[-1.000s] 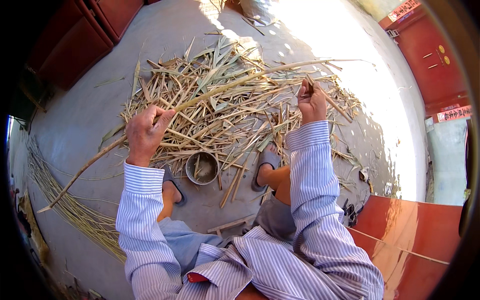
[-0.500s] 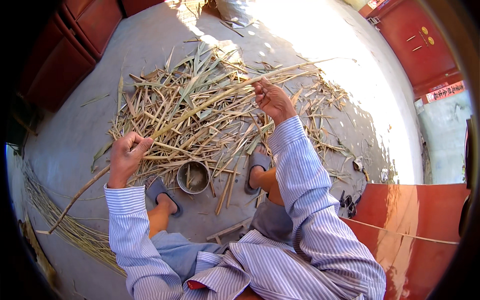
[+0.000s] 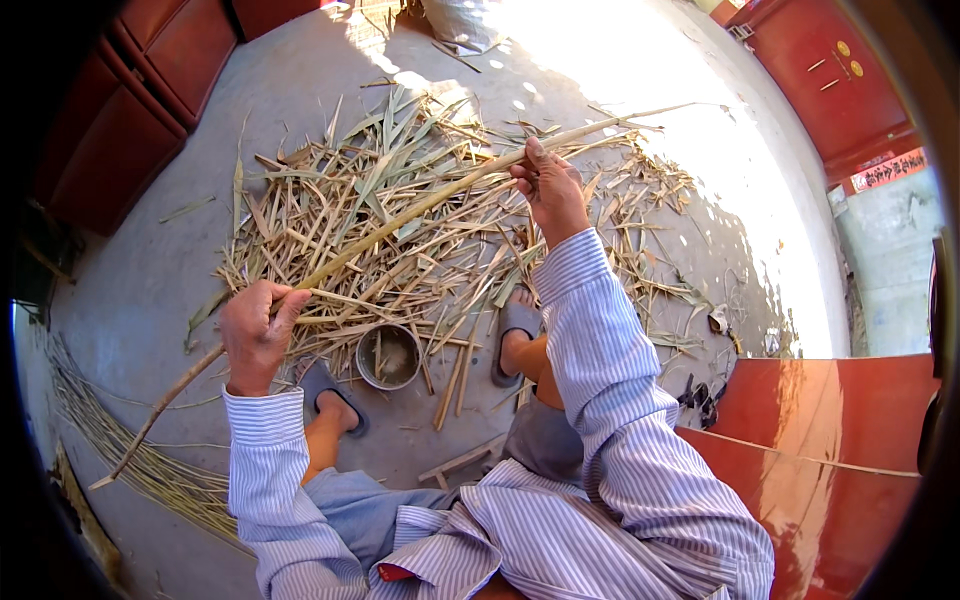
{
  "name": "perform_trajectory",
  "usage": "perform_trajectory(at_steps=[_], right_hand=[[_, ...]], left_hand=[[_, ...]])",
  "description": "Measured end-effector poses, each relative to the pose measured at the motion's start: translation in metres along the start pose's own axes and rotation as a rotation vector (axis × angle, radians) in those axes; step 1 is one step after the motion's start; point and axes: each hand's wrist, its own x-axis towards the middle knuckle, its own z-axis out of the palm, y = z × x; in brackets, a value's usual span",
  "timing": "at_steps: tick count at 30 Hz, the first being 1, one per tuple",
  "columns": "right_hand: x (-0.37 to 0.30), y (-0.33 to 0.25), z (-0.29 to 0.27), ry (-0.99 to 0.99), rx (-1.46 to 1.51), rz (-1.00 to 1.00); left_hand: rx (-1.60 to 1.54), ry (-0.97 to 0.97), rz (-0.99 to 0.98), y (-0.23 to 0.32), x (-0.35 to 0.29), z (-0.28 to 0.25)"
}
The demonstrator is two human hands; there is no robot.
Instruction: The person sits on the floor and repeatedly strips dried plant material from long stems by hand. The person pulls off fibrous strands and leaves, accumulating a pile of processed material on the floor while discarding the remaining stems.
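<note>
A long, thin plant stalk (image 3: 405,215) slants across the view, its browner end at the lower left and its thin tip at the upper right. My left hand (image 3: 258,330) is closed round it toward the lower end, thumb lying along it. Farther up, my right hand (image 3: 550,185) pinches the stalk between thumb and fingers. Beneath the stalk lies a broad heap of dry leaf and husk strips (image 3: 350,195) on the floor. A round metal bowl (image 3: 388,357) with a few pieces inside stands between my sandalled feet, at the near edge of the heap.
A bundle of thin stalks (image 3: 150,470) lies on the floor at the left. Red-brown seats (image 3: 130,130) stand at the upper left, and a glossy red board (image 3: 800,460) is at the lower right. A pale sack (image 3: 462,22) rests at the far side, near red doors (image 3: 830,70).
My left hand has moved slightly right and down along with the stalk. My right hand has turned a little, its thumb now lying higher on the stalk, and the stalk's tip has shifted upward.
</note>
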Motion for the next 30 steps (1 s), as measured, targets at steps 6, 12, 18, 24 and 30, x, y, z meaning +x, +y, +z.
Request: perform_trajectory(at_steps=[6, 12, 18, 24, 30], right_hand=[[-0.017, -0.003, 0.013, -0.096, -0.054, 0.028], [-0.070, 0.023, 0.074, -0.394, -0.187, 0.089], [-0.040, -0.006, 0.032, 0.128, 0.380, -0.263], [-0.042, 0.007, 0.047, -0.225, -0.002, 0.168], [-0.046, 0.015, 0.059, -0.341, -0.056, 0.087]], left_hand=[[0.085, 0.081, 0.142, 0.010, 0.017, 0.010], [-0.044, 0.100, -0.038, 0.044, 0.054, 0.050], [-0.080, 0.165, -0.070, 0.041, 0.061, 0.056], [-0.017, 0.218, 0.065, 0.047, 0.052, 0.055], [-0.058, 0.174, -0.041, 0.050, 0.041, 0.053]])
